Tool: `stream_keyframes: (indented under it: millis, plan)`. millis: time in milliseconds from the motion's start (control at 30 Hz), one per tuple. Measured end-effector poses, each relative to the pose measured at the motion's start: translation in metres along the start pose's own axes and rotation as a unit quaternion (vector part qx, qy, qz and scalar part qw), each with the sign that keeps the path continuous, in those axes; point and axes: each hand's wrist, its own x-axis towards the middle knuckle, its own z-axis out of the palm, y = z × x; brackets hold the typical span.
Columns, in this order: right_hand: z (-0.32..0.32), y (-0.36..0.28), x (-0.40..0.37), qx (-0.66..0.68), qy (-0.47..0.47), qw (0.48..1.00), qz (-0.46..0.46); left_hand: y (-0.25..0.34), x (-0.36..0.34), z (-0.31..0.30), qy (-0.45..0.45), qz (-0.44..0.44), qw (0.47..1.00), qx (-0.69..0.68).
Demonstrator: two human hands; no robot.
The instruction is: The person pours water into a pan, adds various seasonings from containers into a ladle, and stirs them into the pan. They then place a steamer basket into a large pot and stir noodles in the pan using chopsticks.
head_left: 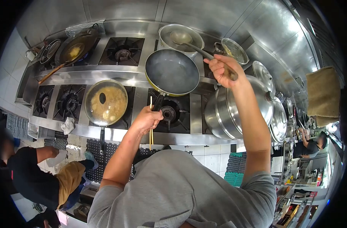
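My left hand (pixel 147 120) is closed around the black handle of a dark frying pan (pixel 172 72), with a pair of wooden chopsticks (pixel 151 136) held in the same grip. The pan is lifted at the back of the front burner, and steam hangs over its dark inside. My right hand (pixel 226 70) grips the handle of a long metal ladle (pixel 181 37). The ladle's bowl is over a wide metal pot (pixel 198 37) behind the pan.
A lidded pan (pixel 106 102) of brownish food sits left of my left hand. At the back left is a wok (pixel 63 51). A large steel pot (pixel 222 114) stands under my right forearm. People are at both sides.
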Motion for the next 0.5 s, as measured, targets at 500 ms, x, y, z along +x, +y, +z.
stream_keyframes:
  millis: [500]
  plan:
    - [-0.057, 0.136, -0.152, -0.172, 0.108, 0.979, 0.025, -0.044, -0.017, -0.02, 0.008, -0.052, 0.999, 0.011]
